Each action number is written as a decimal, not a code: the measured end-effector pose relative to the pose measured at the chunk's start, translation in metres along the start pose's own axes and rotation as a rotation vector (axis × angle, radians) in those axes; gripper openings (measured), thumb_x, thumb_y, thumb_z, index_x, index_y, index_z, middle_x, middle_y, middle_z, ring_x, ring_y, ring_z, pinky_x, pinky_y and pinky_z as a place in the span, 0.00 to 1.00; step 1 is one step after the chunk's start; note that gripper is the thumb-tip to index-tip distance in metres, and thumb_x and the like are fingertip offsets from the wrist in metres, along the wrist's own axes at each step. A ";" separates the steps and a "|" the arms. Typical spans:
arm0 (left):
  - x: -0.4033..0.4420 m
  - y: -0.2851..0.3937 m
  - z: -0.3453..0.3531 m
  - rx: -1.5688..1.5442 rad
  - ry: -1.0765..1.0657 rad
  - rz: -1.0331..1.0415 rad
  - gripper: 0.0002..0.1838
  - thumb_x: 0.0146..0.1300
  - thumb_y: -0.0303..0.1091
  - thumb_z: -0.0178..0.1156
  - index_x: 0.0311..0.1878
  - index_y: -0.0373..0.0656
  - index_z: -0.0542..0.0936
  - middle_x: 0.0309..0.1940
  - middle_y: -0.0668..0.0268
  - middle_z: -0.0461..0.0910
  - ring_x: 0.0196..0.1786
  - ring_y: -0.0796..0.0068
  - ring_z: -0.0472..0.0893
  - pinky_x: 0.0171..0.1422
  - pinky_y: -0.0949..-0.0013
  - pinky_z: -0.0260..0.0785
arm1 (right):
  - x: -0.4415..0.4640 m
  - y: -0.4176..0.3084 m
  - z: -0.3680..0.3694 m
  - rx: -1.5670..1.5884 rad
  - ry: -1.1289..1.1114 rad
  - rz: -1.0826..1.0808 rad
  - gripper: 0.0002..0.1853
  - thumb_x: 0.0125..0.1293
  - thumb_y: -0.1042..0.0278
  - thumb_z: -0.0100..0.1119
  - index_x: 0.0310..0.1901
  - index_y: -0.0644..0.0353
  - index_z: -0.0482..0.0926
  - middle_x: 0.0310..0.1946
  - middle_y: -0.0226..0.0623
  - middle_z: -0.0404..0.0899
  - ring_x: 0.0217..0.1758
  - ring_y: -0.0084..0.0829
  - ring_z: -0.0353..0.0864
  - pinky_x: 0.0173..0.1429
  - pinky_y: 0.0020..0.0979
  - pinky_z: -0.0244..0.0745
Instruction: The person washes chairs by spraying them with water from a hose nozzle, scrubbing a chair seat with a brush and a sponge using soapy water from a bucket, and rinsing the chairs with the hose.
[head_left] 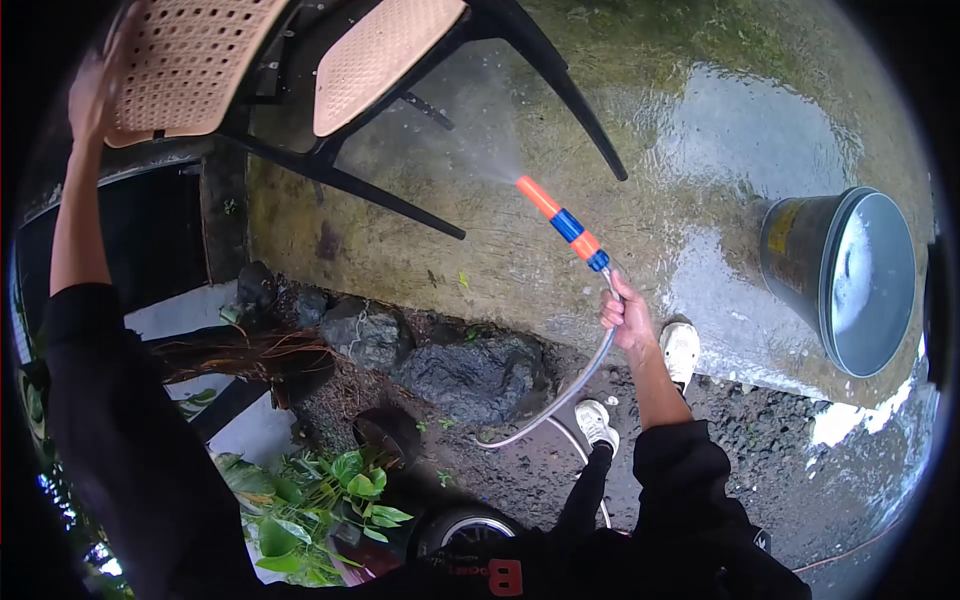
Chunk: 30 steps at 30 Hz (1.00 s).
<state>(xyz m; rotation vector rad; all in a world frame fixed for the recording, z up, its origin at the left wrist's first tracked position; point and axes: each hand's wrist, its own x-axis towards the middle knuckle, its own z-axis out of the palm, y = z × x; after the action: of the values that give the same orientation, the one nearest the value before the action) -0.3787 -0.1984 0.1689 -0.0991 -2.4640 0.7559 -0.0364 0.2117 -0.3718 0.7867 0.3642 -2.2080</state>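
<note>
My right hand [630,318] is closed around a clear hose [602,352], just below its orange and blue spray nozzle [560,220]. A fine spray of water leaves the nozzle toward a chair with a tan perforated seat [385,60] and dark legs. The chair is tilted, with its legs reaching to the right. At the upper left, my left hand [92,95] grips the edge of the chair's tan backrest [195,65]. Those fingers are partly blurred and near the view's dark border.
A grey bucket [800,270] of water with suds on top stands at the right on wet concrete [560,110]. Large rocks [475,375] line the concrete's edge. Leafy plants [320,500] and a wheel [475,528] are at the bottom, near my white shoes [597,422].
</note>
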 end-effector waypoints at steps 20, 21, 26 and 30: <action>0.094 -0.006 0.063 0.044 -0.214 -0.289 0.56 0.51 0.70 0.54 0.67 0.31 0.48 0.61 0.36 0.59 0.60 0.44 0.68 0.61 0.48 0.64 | 0.183 -0.041 0.132 0.326 -0.317 -0.048 0.19 0.63 0.56 0.60 0.52 0.56 0.75 0.14 0.17 0.55 0.13 0.11 0.49 0.16 0.19 0.44; 0.097 -0.009 0.063 0.047 -0.222 -0.290 0.56 0.50 0.70 0.54 0.67 0.31 0.48 0.61 0.36 0.59 0.60 0.44 0.68 0.61 0.48 0.64 | 0.183 -0.040 0.130 0.272 -0.308 -0.033 0.20 0.63 0.56 0.60 0.53 0.56 0.75 0.14 0.17 0.56 0.13 0.11 0.49 0.16 0.18 0.44; 0.106 -0.013 0.055 0.075 -0.250 -0.286 0.58 0.49 0.71 0.54 0.67 0.30 0.47 0.61 0.37 0.60 0.59 0.45 0.68 0.60 0.48 0.64 | 0.171 -0.038 0.135 -0.027 -0.261 0.001 0.23 0.66 0.54 0.54 0.59 0.53 0.70 0.14 0.15 0.55 0.12 0.10 0.49 0.17 0.15 0.44; 0.114 -0.023 0.053 0.086 -0.262 -0.283 0.59 0.47 0.72 0.54 0.67 0.30 0.47 0.60 0.37 0.60 0.59 0.46 0.69 0.60 0.49 0.65 | 0.164 -0.039 0.143 0.127 -0.282 -0.006 0.22 0.65 0.57 0.56 0.58 0.56 0.72 0.14 0.15 0.56 0.12 0.10 0.50 0.15 0.16 0.45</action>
<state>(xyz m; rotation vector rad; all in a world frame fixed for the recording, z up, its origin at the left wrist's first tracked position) -0.5010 -0.2186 0.2001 0.3957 -2.6062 0.7878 -0.2125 0.0778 -0.3659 0.5282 0.0878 -2.3255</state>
